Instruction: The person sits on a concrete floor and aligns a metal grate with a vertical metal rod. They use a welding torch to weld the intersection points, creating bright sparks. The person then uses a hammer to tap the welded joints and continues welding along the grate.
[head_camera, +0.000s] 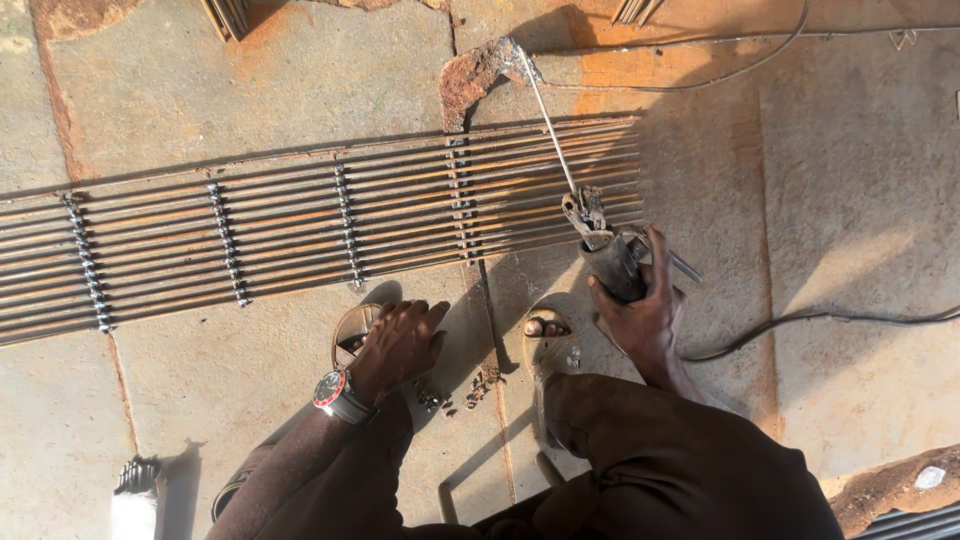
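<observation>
Right grip (640, 310): clenched on electrode holder (612, 262), rod (548, 118) toward 11 o'clock. Left grip (398, 345): released, resting on knee. Concrete floor (250, 90); steel grille (300, 230) at 12 o'clock.

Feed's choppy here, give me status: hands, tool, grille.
Right hand gripping electrode holder, welding rod angled across the bar grille. Left hand empty, resting by the knee. Cable trails right.

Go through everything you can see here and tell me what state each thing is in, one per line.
Right hand: closed around the electrode holder.
Electrode holder: held, clamping a welding rod.
Welding rod: clamped, straight, pointing away over the grille.
Metal bar grille: lying flat on the concrete floor, cross rows welded.
Left hand: empty, resting at the knee.
Cable: slack on the floor.
</observation>
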